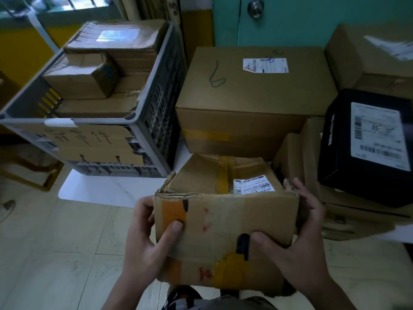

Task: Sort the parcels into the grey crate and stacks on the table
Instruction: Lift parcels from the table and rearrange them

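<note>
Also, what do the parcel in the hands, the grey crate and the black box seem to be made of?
The parcel: brown corrugated cardboard, matte and worn; its torn top edge shows the fluting, with yellowish tape patches.
The grey crate: probably moulded plastic, with slotted lattice walls and a smooth rim.
The black box: likely card, matte black, with a white paper label.

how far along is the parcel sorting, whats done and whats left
Done: the grey crate already holds several brown parcels, and the box marked 6 and the black box sit among the stacks on the table. In hand: the left hand and right hand both grip a worn box with a label on top. Left: placing that box; no other unsorted parcel is in view.
</note>
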The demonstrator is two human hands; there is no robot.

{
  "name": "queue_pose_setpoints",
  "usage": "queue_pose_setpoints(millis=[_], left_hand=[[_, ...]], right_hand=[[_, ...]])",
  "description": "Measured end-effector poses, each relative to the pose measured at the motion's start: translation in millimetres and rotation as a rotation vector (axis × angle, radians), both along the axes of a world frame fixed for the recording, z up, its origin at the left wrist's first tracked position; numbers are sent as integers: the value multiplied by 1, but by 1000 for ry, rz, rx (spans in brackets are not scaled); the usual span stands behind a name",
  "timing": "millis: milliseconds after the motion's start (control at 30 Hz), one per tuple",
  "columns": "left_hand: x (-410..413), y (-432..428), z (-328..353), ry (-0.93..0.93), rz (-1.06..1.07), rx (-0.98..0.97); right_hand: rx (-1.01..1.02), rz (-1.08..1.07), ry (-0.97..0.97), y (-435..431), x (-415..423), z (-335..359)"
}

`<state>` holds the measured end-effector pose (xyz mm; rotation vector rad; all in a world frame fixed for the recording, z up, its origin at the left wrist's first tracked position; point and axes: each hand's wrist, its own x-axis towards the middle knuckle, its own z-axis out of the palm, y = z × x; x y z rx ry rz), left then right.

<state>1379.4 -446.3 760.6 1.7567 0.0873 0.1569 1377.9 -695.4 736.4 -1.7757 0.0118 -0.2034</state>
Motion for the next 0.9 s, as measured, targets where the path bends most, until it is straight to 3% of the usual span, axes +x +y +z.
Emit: queue_pose_setpoints(millis=[133,267,467,600,667,767,900], left_hand=[[5,-7,3,74,84,-18],[13,-12,18,88,152,-89],[18,10,30,167,-211,-215],[18,17,20,85,-427,-108],[18,14,12,75,-357,11],[21,8,2,27,-157,35],[20,3,-14,40,-127,76]], right_hand=[[36,14,44,-6,4,7],[-56,104,24,-16,11,14],[117,8,166,-14,29,27],[162,-124,238,-9,37,32],[152,-83,260,-8,40,33],[123,128,351,-12,32,34],[-21,314,313,-19,16,20]])
